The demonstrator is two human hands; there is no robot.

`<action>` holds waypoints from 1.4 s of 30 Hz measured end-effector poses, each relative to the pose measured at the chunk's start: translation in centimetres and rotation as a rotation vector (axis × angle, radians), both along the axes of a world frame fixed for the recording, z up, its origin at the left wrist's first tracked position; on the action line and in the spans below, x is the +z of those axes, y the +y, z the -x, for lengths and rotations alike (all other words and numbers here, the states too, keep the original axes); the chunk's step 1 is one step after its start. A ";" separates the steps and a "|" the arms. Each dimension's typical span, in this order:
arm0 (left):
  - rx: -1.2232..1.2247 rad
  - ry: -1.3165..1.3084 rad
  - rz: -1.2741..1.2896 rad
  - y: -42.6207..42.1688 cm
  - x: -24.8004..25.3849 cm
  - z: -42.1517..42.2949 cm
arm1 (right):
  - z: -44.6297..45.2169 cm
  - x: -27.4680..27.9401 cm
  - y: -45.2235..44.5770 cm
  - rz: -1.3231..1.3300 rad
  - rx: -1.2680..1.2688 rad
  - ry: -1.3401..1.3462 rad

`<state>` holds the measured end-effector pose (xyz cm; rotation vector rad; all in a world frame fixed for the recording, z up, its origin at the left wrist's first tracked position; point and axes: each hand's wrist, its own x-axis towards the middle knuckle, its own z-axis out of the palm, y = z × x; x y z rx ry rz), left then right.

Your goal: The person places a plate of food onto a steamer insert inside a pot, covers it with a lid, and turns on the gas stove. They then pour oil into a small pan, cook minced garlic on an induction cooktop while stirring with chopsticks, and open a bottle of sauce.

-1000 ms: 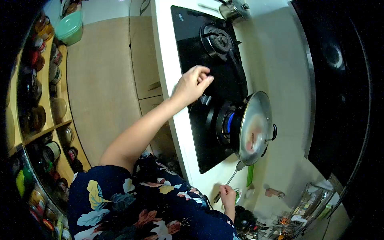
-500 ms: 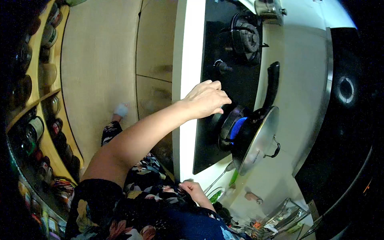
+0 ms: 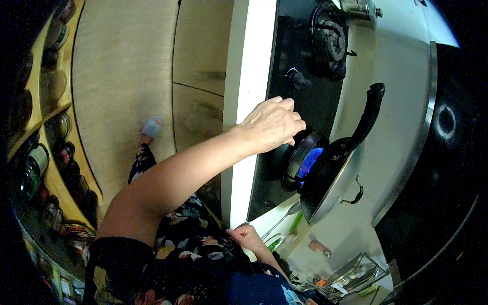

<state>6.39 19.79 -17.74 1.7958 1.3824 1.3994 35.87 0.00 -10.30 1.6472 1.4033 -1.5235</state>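
Note:
My left hand reaches over the front of the black gas hob, its fingers curled down around what seems to be the knob of the lit burner; the hand hides most of it. Beside the fingertips, blue flame burns on that burner. Over the flame sits a dark pan with a long black handle and a lid with a black loop handle. My right hand is closed near the counter edge, against my patterned clothing; anything in it is hidden.
Another knob and an unlit burner lie further along the hob. A metal pot stands beyond. Near the pan are a long-handled utensil and a bowl of greens. Shelves of jars line the other side.
The view has shifted slightly, so the hob and pan sit further right and the lid looks narrower. More flame shows. My left hand keeps its place over the hob.

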 end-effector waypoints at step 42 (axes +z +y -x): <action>-0.060 -0.061 0.042 0.9 2.8 0.0 | -0.5 0.8 -1.6 -0.244 -0.033 0.028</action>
